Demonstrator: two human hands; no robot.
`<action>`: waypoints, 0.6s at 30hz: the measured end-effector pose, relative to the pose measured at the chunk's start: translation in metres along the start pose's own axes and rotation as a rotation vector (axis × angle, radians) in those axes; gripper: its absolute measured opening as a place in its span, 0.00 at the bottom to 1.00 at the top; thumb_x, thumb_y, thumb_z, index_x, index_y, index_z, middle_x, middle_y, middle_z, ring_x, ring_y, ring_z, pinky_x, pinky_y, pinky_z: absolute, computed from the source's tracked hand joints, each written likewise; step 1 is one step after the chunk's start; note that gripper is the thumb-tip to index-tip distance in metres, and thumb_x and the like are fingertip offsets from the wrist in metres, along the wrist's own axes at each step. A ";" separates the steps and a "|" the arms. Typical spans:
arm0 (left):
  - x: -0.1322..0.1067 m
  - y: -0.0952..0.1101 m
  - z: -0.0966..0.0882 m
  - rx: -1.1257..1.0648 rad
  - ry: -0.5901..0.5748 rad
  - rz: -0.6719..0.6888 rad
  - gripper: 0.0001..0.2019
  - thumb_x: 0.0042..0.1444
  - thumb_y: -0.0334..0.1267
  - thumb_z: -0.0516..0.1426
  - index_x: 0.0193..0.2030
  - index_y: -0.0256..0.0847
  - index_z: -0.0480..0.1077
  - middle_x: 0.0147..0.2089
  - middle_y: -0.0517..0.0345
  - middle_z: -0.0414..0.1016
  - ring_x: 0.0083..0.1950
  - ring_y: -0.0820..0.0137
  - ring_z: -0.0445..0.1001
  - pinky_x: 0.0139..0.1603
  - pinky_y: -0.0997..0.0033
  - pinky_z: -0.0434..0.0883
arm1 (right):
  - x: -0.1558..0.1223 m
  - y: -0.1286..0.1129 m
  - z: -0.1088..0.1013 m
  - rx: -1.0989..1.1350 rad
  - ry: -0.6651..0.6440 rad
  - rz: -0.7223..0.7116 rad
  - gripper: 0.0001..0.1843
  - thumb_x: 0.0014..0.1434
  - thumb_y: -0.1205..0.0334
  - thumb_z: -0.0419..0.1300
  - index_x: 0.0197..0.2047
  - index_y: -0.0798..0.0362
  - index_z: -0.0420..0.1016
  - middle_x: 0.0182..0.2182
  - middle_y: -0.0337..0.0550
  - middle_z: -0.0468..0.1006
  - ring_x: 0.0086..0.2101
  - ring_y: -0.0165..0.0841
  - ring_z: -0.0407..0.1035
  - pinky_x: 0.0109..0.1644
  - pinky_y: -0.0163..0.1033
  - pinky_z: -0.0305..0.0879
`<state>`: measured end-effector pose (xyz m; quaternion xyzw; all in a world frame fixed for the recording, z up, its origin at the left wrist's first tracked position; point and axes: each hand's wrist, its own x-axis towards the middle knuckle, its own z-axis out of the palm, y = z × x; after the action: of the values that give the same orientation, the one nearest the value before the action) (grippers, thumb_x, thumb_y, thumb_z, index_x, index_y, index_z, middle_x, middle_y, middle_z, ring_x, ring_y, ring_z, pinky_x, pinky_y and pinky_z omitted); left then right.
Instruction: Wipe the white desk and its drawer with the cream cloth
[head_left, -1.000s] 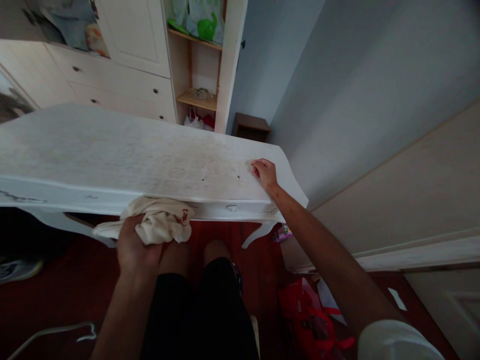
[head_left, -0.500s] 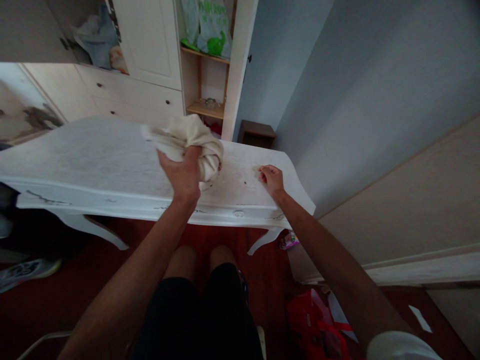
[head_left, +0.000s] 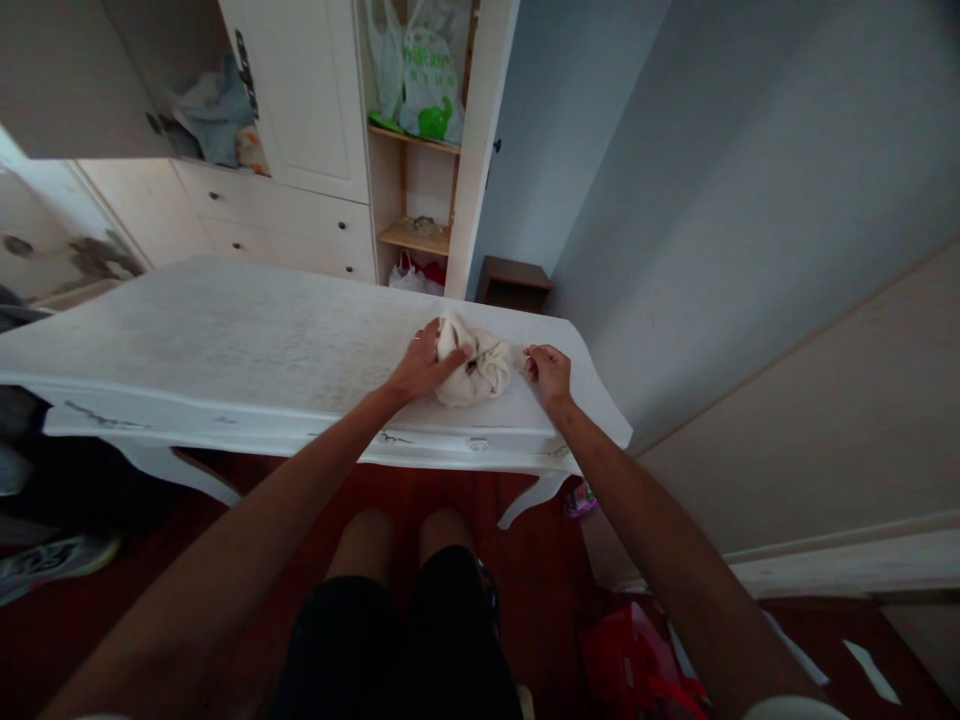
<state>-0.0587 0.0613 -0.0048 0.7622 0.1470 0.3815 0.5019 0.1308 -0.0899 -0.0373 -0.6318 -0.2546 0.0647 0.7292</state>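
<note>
A crumpled cream cloth [head_left: 480,372] lies bunched on the white tabletop [head_left: 262,310], right of its middle. My left hand [head_left: 431,365] grips the cloth from its left side, thumb over the top and fingers partly hidden behind the folds. Just past the cloth's right side, my right hand [head_left: 549,373] is low over the table with its fingers curled into a pinch. Whatever may be between those fingertips is too small to make out. Faint smudges mark the white surface to the left of the cloth.
Behind the table stands a white cabinet with drawers [head_left: 285,228] and a shelf holding plastic bags [head_left: 431,85]. A small brown box-like unit [head_left: 516,283] is by the blue-grey wall [head_left: 675,220]. A red bag [head_left: 630,655] sits on the dark red floor at lower right.
My left hand has brought the cloth from the left down onto the tabletop, close to my right hand. My right hand stays pinched in nearly the same spot. The view has tilted slightly up.
</note>
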 end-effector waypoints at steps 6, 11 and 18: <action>0.000 -0.035 -0.070 0.248 0.144 -0.153 0.14 0.55 0.40 0.58 0.47 0.40 0.72 0.33 0.58 0.73 0.36 0.66 0.71 0.44 0.68 0.68 | -0.002 0.000 -0.001 -0.040 -0.004 -0.027 0.10 0.47 0.55 0.60 0.24 0.54 0.75 0.15 0.33 0.69 0.16 0.24 0.57 0.20 0.31 0.50; 0.000 -0.046 -0.093 0.374 0.102 -0.133 0.05 0.47 0.31 0.58 0.31 0.42 0.75 0.28 0.57 0.74 0.32 0.66 0.70 0.40 0.69 0.66 | -0.004 0.000 -0.002 -0.062 0.023 -0.042 0.10 0.48 0.56 0.60 0.24 0.53 0.75 0.15 0.33 0.69 0.17 0.24 0.57 0.21 0.31 0.51; -0.001 -0.046 -0.092 0.199 0.166 -0.216 0.06 0.46 0.33 0.57 0.30 0.40 0.76 0.25 0.60 0.73 0.28 0.69 0.68 0.33 0.70 0.64 | -0.025 -0.015 -0.001 -0.131 0.159 -0.190 0.10 0.53 0.56 0.58 0.27 0.53 0.75 0.16 0.33 0.69 0.18 0.26 0.59 0.23 0.33 0.54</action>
<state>-0.1186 0.1416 -0.0267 0.7539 0.3060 0.3704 0.4482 0.1062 -0.1047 -0.0304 -0.6542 -0.2584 -0.0715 0.7072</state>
